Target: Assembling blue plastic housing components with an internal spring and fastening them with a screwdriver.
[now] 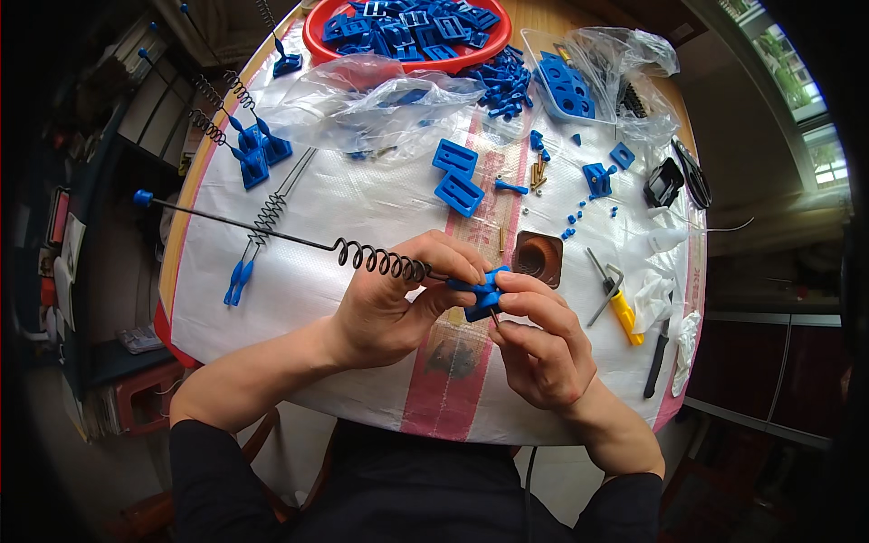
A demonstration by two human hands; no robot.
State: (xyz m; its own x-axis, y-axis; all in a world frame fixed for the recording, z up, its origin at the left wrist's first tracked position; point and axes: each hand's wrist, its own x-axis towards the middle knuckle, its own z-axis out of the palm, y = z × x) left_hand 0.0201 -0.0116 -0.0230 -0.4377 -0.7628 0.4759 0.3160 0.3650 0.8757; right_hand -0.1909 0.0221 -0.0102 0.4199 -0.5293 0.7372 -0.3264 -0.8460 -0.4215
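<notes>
Close in front of me, both hands meet at a blue plastic block (482, 306). My left hand (385, 312) is closed on the blue end of a black coil-spring rod (299, 239), where it joins the block. That rod stretches out to the upper left and ends in a blue cap (142, 198). With its fingertips my right hand (548, 353) pinches the block from the right. A thin metal pin (494, 318) shows just below the block by the right fingers; my fingers cover much of the joint.
Two blue slotted plates (458, 193), brass screws (538, 174) and a brown square dish (539, 260) lie beyond my hands. Further back are a red basin (498, 41) of blue parts and plastic bags (362, 100). Spring rods (270, 213) lie left; a yellow-handled tool (625, 317) and black-handled knife (655, 366) right.
</notes>
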